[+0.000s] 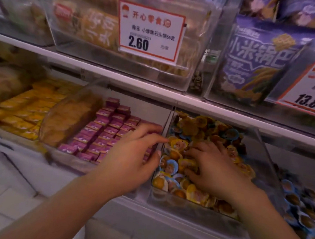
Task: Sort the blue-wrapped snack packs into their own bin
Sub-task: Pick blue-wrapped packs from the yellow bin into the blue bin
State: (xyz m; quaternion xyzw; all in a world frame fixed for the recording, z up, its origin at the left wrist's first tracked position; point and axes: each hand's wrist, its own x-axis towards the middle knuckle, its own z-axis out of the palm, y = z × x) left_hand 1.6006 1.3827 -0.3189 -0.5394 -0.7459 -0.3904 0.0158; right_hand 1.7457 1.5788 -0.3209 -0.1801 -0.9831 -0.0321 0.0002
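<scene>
The left hand [131,160] is nearest, its bare forearm running in from the lower left. Its fingers are spread and lightly bent over the clear divider wall [166,127] between two bins, fingertips reaching the mixed pile; it holds nothing that can be made out. The right hand [212,170] lies palm down inside the clear mixed bin [190,202], fingers splayed and pressed into the small round snack packs; whether any pack is pinched beneath it cannot be told.

That bin holds yellow-wrapped packs [197,194] and blue-wrapped snack packs [170,166] jumbled together, too many and too blurred to count. The blue ones show near the bin's left wall, just beside the left thumb, and again toward its back edge. At the shelf's right end another bin [301,204] holds mostly blue-rimmed packs.

Left of the divider, small purple packets [103,132] stand in neat rows, and farther left lie orange-yellow packets [27,110].

On the upper shelf [118,79], a red-bordered price tag [149,31] reads "开心零食" and "2.60". At the right, a purple bag [257,59] reads "小米锅巴", and a second price tag [309,89] shows "13.80".
</scene>
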